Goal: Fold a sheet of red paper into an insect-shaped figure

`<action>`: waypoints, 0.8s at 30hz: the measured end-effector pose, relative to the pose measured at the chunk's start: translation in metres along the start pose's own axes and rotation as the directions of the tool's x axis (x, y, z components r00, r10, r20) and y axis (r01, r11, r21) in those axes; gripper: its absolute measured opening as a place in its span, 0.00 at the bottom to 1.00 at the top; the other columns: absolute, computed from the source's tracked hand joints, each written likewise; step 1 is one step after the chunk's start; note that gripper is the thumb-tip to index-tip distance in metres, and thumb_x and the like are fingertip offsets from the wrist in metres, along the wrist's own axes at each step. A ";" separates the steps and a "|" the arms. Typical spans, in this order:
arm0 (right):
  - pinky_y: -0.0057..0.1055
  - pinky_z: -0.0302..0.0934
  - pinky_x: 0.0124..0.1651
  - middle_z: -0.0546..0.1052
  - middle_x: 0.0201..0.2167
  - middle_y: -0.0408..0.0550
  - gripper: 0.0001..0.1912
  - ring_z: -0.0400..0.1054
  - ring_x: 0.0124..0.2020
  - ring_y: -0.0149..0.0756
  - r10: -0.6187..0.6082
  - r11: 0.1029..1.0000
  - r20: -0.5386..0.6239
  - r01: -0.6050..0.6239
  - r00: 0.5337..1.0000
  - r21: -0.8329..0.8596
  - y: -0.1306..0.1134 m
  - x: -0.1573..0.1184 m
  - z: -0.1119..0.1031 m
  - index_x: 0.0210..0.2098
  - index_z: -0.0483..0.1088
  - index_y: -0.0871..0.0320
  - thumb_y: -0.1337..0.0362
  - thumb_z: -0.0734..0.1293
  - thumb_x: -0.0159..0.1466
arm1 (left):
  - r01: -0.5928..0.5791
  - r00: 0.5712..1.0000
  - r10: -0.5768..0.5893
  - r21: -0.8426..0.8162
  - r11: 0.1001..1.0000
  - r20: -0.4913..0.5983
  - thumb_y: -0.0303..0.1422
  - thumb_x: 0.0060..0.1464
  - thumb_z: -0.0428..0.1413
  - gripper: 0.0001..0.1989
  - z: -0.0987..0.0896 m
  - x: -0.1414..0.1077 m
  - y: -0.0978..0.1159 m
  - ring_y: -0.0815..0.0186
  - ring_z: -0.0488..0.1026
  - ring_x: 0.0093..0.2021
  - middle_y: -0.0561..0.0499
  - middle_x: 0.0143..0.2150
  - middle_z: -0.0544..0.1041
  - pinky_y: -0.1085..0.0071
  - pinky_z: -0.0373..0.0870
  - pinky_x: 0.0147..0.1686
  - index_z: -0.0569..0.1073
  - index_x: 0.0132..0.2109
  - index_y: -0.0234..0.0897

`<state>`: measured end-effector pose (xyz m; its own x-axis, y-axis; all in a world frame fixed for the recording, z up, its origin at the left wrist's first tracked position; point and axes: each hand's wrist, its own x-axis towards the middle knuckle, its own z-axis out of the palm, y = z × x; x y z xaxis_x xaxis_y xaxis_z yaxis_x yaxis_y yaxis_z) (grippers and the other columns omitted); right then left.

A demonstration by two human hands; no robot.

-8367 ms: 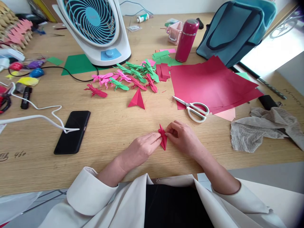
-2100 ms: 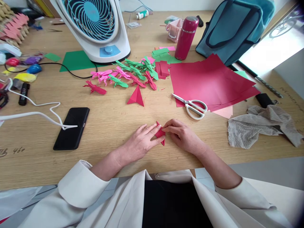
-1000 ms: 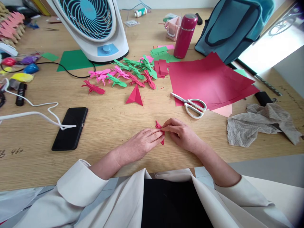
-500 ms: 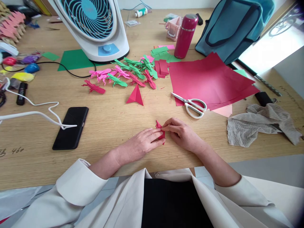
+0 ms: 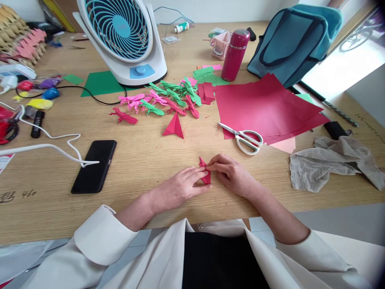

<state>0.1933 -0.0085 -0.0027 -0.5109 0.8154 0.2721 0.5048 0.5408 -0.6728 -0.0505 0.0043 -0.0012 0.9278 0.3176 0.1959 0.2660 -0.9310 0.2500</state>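
A small piece of folded red paper lies on the table near its front edge, a pointed tip showing above my fingers. My left hand presses it down from the left, fingers on top and thumb by the lower end. From the right, my right hand has thumb and forefinger closed at the paper's upper right edge. The fingers cover part of the folds. Farther off stands a red folded paper triangle. White-handled scissors rest to the right, beyond my right hand.
Several folded pink, green and red paper figures lie in front of a fan. Red sheets, a red flask and a blue bag are at the right, with a grey cloth nearer. A phone lies left.
The view has tilted slightly, so everything sits a little lower in it. My fingers have shifted slightly on the folded red paper, and more of its lower part shows between my hands.
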 end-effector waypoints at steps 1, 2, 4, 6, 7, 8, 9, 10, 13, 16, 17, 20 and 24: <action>0.40 0.67 0.49 0.74 0.43 0.53 0.19 0.70 0.45 0.39 -0.002 1.000 -0.003 0.002 1.000 0.000 0.000 0.000 0.000 0.48 0.75 0.56 0.77 0.59 0.64 | 0.003 1.000 -0.003 -0.018 1.000 -0.004 0.25 0.66 0.47 0.20 0.000 0.000 0.000 0.57 0.62 0.66 0.43 0.62 0.69 0.55 0.61 0.65 0.69 0.61 0.44; 0.40 0.67 0.49 0.74 0.43 0.53 0.19 0.70 0.45 0.39 -0.005 1.000 -0.004 0.005 1.000 0.000 0.000 0.000 0.000 0.48 0.75 0.56 0.77 0.59 0.64 | 0.008 1.000 -0.008 -0.039 0.999 -0.010 0.25 0.66 0.47 0.21 0.001 -0.001 0.000 0.58 0.62 0.66 0.44 0.63 0.68 0.54 0.61 0.65 0.69 0.61 0.45; 0.40 0.68 0.49 0.74 0.44 0.52 0.20 0.70 0.45 0.39 -0.006 1.000 -0.006 0.006 1.000 0.002 0.001 -0.001 0.000 0.48 0.75 0.56 0.77 0.59 0.64 | 0.017 1.000 -0.019 -0.077 0.997 -0.021 0.24 0.66 0.45 0.21 0.003 -0.003 -0.001 0.59 0.60 0.67 0.44 0.64 0.67 0.54 0.61 0.65 0.68 0.62 0.44; 0.40 0.68 0.49 0.74 0.44 0.52 0.20 0.70 0.46 0.39 -0.005 1.000 0.000 0.005 1.000 0.005 0.001 -0.001 0.000 0.48 0.74 0.56 0.78 0.59 0.64 | 0.019 0.999 -0.022 -0.091 0.996 -0.039 0.22 0.65 0.44 0.22 0.004 -0.005 -0.001 0.59 0.58 0.69 0.42 0.65 0.66 0.54 0.61 0.66 0.68 0.62 0.41; 0.40 0.67 0.49 0.73 0.44 0.52 0.20 0.70 0.46 0.39 -0.004 1.000 0.004 0.004 1.000 0.006 0.001 -0.001 0.000 0.49 0.74 0.56 0.78 0.59 0.64 | 0.018 0.998 -0.022 -0.090 0.996 -0.052 0.21 0.65 0.43 0.22 0.005 -0.005 -0.001 0.59 0.57 0.69 0.42 0.65 0.66 0.54 0.61 0.66 0.67 0.62 0.39; 0.40 0.67 0.50 0.73 0.44 0.53 0.20 0.70 0.46 0.39 -0.003 1.000 0.006 0.003 1.000 0.006 0.001 -0.001 0.000 0.49 0.74 0.56 0.78 0.59 0.64 | 0.016 0.997 -0.022 -0.087 0.996 -0.067 0.21 0.65 0.43 0.23 0.005 -0.006 -0.001 0.59 0.56 0.70 0.42 0.65 0.67 0.54 0.61 0.66 0.67 0.63 0.37; 0.39 0.67 0.50 0.73 0.44 0.53 0.19 0.70 0.46 0.39 -0.001 1.000 0.004 0.001 1.000 0.006 0.001 -0.001 0.000 0.48 0.74 0.56 0.77 0.59 0.64 | 0.016 0.996 -0.023 -0.082 0.996 -0.088 0.21 0.65 0.43 0.23 0.005 -0.006 -0.001 0.59 0.57 0.69 0.42 0.64 0.67 0.55 0.61 0.66 0.66 0.63 0.37; 0.39 0.67 0.49 0.73 0.44 0.53 0.19 0.70 0.46 0.39 -0.001 1.000 0.004 0.001 1.000 0.005 0.001 -0.001 0.000 0.48 0.74 0.57 0.77 0.59 0.65 | 0.023 0.994 -0.031 -0.076 0.997 -0.109 0.21 0.65 0.43 0.23 0.004 -0.006 -0.001 0.59 0.58 0.69 0.42 0.64 0.68 0.55 0.62 0.66 0.65 0.63 0.37; 0.40 0.68 0.49 0.73 0.44 0.53 0.18 0.70 0.46 0.39 -0.013 1.000 0.001 0.013 1.000 0.003 0.000 -0.001 0.000 0.48 0.74 0.56 0.77 0.59 0.65 | 0.072 0.986 -0.076 -0.030 0.997 -0.147 0.21 0.64 0.44 0.24 0.003 -0.004 0.000 0.59 0.62 0.67 0.41 0.64 0.68 0.55 0.65 0.64 0.63 0.65 0.35; 0.40 0.67 0.50 0.74 0.45 0.53 0.18 0.69 0.46 0.39 -0.024 1.000 0.006 0.024 1.000 -0.007 -0.001 -0.001 0.000 0.49 0.74 0.56 0.76 0.59 0.66 | 0.099 0.982 -0.093 0.029 0.995 -0.166 0.20 0.63 0.44 0.24 0.002 -0.001 0.001 0.59 0.64 0.65 0.39 0.63 0.69 0.58 0.66 0.63 0.63 0.64 0.30; 0.41 0.67 0.50 0.74 0.45 0.53 0.18 0.69 0.47 0.40 -0.027 1.000 0.007 0.027 1.000 -0.014 -0.001 -0.001 0.000 0.49 0.74 0.56 0.76 0.59 0.66 | 0.102 0.980 -0.092 0.047 0.994 -0.176 0.20 0.63 0.44 0.23 0.003 0.000 0.001 0.60 0.65 0.64 0.38 0.62 0.70 0.59 0.67 0.62 0.64 0.64 0.28; 0.42 0.67 0.50 0.74 0.45 0.52 0.20 0.69 0.47 0.40 -0.032 0.999 0.013 0.033 0.999 -0.034 -0.001 -0.001 0.000 0.49 0.74 0.55 0.77 0.59 0.65 | 0.101 0.980 -0.080 0.112 0.989 -0.182 0.21 0.63 0.45 0.21 0.004 0.001 0.003 0.59 0.67 0.62 0.38 0.60 0.72 0.60 0.69 0.61 0.67 0.61 0.26; 0.42 0.67 0.50 0.74 0.45 0.52 0.20 0.68 0.46 0.41 -0.037 0.998 0.017 0.037 0.999 -0.051 -0.002 -0.002 0.002 0.51 0.73 0.54 0.77 0.59 0.66 | 0.107 0.984 -0.080 0.172 0.979 -0.159 0.23 0.64 0.47 0.19 0.005 0.002 0.004 0.57 0.68 0.61 0.38 0.60 0.73 0.59 0.70 0.59 0.68 0.60 0.26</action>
<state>0.1926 -0.0117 -0.0033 -0.5410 0.7914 0.2845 0.5204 0.5808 -0.6260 -0.0465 0.0003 -0.0050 0.8500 0.4153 0.3241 0.4048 -0.9086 0.1025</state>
